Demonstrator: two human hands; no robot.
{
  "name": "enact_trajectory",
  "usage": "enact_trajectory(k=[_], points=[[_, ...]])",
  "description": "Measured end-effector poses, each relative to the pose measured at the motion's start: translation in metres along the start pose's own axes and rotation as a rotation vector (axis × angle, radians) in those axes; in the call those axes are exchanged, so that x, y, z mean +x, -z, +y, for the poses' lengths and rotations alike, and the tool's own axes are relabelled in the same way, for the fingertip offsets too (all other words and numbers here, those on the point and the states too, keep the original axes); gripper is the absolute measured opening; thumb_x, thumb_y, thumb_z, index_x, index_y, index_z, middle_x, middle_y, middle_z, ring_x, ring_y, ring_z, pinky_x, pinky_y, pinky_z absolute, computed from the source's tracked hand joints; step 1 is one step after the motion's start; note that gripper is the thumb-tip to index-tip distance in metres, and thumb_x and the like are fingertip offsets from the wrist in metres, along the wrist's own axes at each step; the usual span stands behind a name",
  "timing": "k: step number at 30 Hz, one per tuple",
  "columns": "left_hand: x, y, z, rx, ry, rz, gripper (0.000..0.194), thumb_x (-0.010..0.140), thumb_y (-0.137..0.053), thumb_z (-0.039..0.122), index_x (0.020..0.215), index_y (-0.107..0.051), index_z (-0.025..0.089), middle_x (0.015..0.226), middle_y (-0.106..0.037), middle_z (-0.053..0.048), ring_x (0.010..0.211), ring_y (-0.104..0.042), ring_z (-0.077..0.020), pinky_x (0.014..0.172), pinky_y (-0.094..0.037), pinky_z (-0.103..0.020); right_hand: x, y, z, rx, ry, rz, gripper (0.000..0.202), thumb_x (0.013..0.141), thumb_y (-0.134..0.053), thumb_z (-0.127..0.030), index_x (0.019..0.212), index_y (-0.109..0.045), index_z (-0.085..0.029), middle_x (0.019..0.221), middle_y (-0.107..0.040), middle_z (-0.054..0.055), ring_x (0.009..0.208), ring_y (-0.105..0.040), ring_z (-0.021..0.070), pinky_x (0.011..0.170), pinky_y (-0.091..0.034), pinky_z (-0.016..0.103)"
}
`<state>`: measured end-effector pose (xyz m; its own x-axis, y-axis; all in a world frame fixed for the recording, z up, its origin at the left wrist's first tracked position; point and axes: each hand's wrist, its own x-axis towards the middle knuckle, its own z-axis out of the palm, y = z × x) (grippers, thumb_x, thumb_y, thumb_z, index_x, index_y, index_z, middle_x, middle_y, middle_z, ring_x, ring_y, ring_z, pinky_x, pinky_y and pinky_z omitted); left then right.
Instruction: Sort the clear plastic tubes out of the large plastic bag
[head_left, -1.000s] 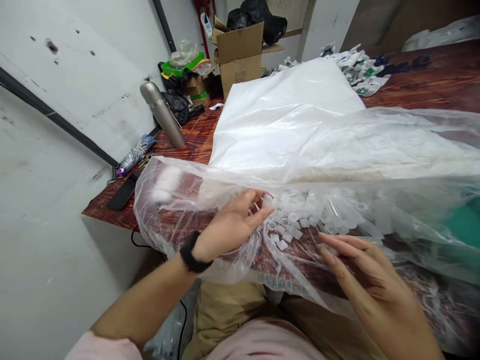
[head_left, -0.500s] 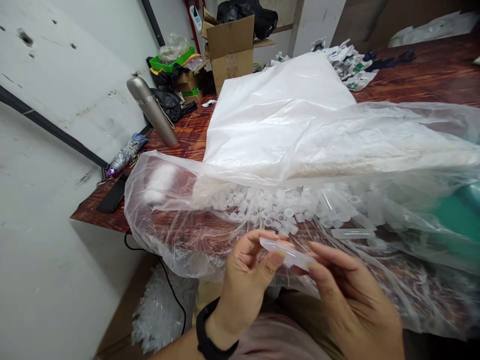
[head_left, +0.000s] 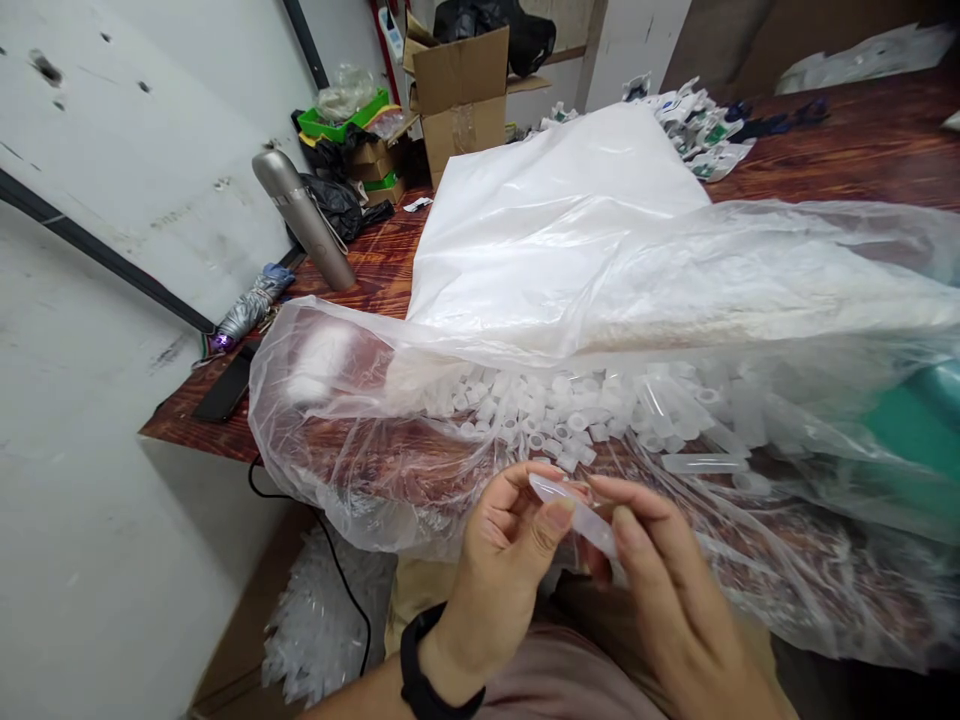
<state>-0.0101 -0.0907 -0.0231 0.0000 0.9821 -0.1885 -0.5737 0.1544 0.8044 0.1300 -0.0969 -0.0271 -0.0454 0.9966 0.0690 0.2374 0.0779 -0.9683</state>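
Note:
A translucent white plastic tube (head_left: 577, 515) is pinched between the thumb and fingers of my left hand (head_left: 502, 570), which wears a black wristband. My right hand (head_left: 667, 580) has its fingers around the tube's lower right end, thumb against it. Just beyond my hands, many short translucent caps (head_left: 555, 405) lie in a heap inside a clear plastic bag (head_left: 360, 470). One longer tube (head_left: 705, 463) lies on its side to the right of the heap.
White sheeting (head_left: 540, 230) covers the table's middle. A metal flask (head_left: 304, 220) and a black phone (head_left: 225, 385) are at the left, a cardboard box (head_left: 461, 90) at the back. More clear plastic pieces (head_left: 322, 620) lie below the table's left edge.
The tube has turned to a steeper slant in my fingers. My right hand has shifted left, closer to my left hand, with its index finger further over the tube.

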Motion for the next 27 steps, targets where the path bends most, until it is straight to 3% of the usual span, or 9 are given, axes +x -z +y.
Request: enact_trajectory(k=[2, 6, 8, 14, 16, 19, 21, 24, 27], points=[[0.000, 0.000, -0.001, -0.014, -0.006, -0.011, 0.036, 0.094, -0.084, 0.045, 0.113, -0.068, 0.019, 0.101, -0.082, -0.005, 0.069, -0.073, -0.0114, 0.068, -0.060, -0.022, 0.001, 0.002, 0.002, 0.062, -0.043, -0.059, 0.037, 0.116, -0.035, -0.044, 0.146, -0.053, -0.030, 0.079, -0.069, -0.002, 0.067, -0.071, 0.0158, 0.066, -0.063, 0.025], [0.000, 0.001, -0.002, -0.015, -0.026, 0.074, 0.035, 0.094, -0.084, 0.044, 0.114, -0.069, 0.020, 0.099, -0.082, -0.004, 0.087, -0.077, -0.0140, 0.083, -0.060, -0.024, 0.000, 0.005, 0.012, -0.176, 0.279, -0.044, 0.042, 0.111, -0.055, -0.036, 0.153, -0.050, -0.038, 0.134, -0.074, 0.004, 0.121, -0.074, 0.0178, 0.106, -0.060, 0.028], [-0.001, 0.001, -0.002, -0.016, -0.039, 0.049, 0.033, 0.094, -0.084, 0.044, 0.113, -0.068, 0.020, 0.100, -0.082, -0.004, 0.089, -0.077, -0.0143, 0.083, -0.060, -0.024, -0.002, 0.004, 0.014, -0.194, 0.304, -0.047, 0.039, 0.112, -0.052, -0.030, 0.151, -0.051, -0.039, 0.143, -0.071, 0.003, 0.130, -0.071, 0.0164, 0.108, -0.058, 0.025], [0.020, 0.001, 0.010, 0.025, 0.027, -0.019, 0.038, 0.097, -0.078, 0.050, 0.113, -0.058, 0.021, 0.102, -0.080, -0.005, 0.090, -0.076, -0.0155, 0.082, -0.059, -0.025, 0.020, 0.015, 0.017, -0.197, 0.229, -0.113, 0.039, 0.116, -0.041, -0.033, 0.155, -0.045, -0.035, 0.129, -0.073, 0.006, 0.106, -0.077, 0.0158, 0.088, -0.065, 0.025], [0.041, 0.004, 0.023, 0.200, -0.035, -0.056, 0.032, 0.107, -0.061, 0.052, 0.112, -0.053, 0.022, 0.101, -0.078, -0.006, 0.095, -0.077, -0.0178, 0.089, -0.060, -0.029, 0.039, 0.022, 0.026, -0.374, 0.350, -0.083, 0.037, 0.115, -0.044, -0.035, 0.151, -0.050, -0.031, 0.121, -0.071, 0.007, 0.104, -0.075, 0.0188, 0.091, -0.064, 0.031], [0.079, 0.012, 0.047, 0.769, -0.220, -0.126, 0.032, 0.114, -0.028, 0.044, 0.111, -0.051, 0.022, 0.092, -0.075, -0.006, 0.087, -0.078, -0.0198, 0.088, -0.062, -0.035, 0.064, 0.028, 0.042, -0.627, 0.500, -0.094, 0.032, 0.112, -0.047, -0.034, 0.140, -0.060, -0.024, 0.118, -0.069, 0.012, 0.110, -0.072, 0.0276, 0.096, -0.061, 0.044], [0.104, 0.017, 0.062, 1.030, -0.292, -0.174, 0.029, 0.111, -0.035, 0.037, 0.109, -0.059, 0.020, 0.092, -0.076, -0.007, 0.094, -0.078, -0.0235, 0.096, -0.061, -0.040, 0.072, 0.027, 0.051, -0.669, 0.528, -0.122, 0.030, 0.111, -0.049, -0.034, 0.135, -0.065, -0.022, 0.115, -0.070, 0.013, 0.108, -0.071, 0.0315, 0.094, -0.060, 0.049], [0.135, 0.020, 0.080, 1.247, -0.383, -0.249, 0.016, 0.098, -0.057, 0.022, 0.107, -0.070, 0.020, 0.121, -0.079, -0.012, 0.131, -0.067, -0.0310, 0.122, -0.044, -0.048, 0.073, 0.027, 0.058, -0.675, 0.546, -0.141, 0.029, 0.111, -0.051, -0.035, 0.129, -0.068, -0.022, 0.112, -0.072, 0.012, 0.104, -0.071, 0.0320, 0.092, -0.059, 0.050], [0.155, 0.019, 0.087, 1.456, -0.496, -0.292, 0.027, 0.095, -0.058, 0.011, 0.117, -0.073, 0.017, 0.145, -0.071, -0.012, 0.148, -0.054, -0.0304, 0.133, -0.028, -0.047, 0.070, 0.032, 0.057, -0.667, 0.552, -0.139, 0.029, 0.111, -0.051, -0.037, 0.129, -0.069, -0.023, 0.110, -0.073, 0.011, 0.102, -0.072, 0.0301, 0.090, -0.059, 0.046]])
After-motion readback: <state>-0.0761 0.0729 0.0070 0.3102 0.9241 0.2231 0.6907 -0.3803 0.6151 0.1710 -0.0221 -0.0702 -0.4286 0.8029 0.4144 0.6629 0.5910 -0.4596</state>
